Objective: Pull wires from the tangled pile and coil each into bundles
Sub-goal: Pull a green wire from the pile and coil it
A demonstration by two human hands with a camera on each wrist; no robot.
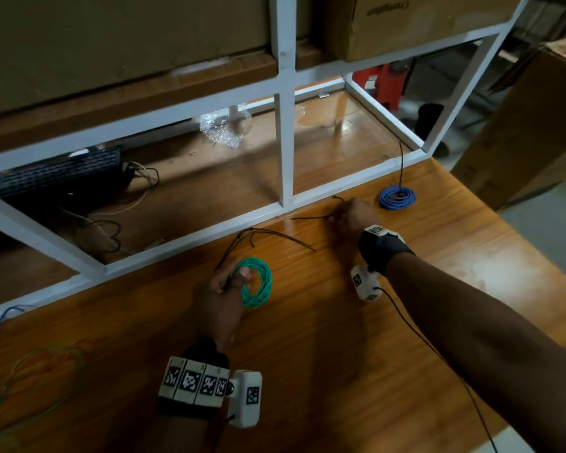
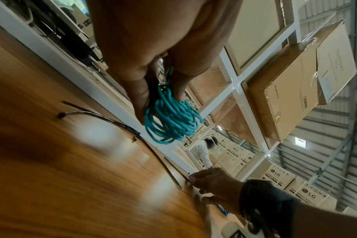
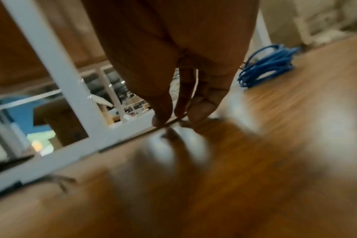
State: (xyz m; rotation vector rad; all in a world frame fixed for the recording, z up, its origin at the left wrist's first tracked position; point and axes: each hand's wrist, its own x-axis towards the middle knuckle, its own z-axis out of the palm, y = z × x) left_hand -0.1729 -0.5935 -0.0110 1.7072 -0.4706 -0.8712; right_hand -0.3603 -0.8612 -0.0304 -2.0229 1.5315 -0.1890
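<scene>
The left hand (image 1: 224, 291) grips the green coil (image 1: 257, 282) so its loops stay together. The right hand (image 1: 353, 215) pinches a black tie (image 1: 307, 218) off the table (image 1: 340, 338) — likely for binding it.

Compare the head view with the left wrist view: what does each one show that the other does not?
Only the head view shows the blue coil lying on the table and loose wires at the left edge. Only the left wrist view shows stacked boxes and a person in white far behind. Both show the left hand gripping the green coil and the right hand at a thin black tie.
</scene>
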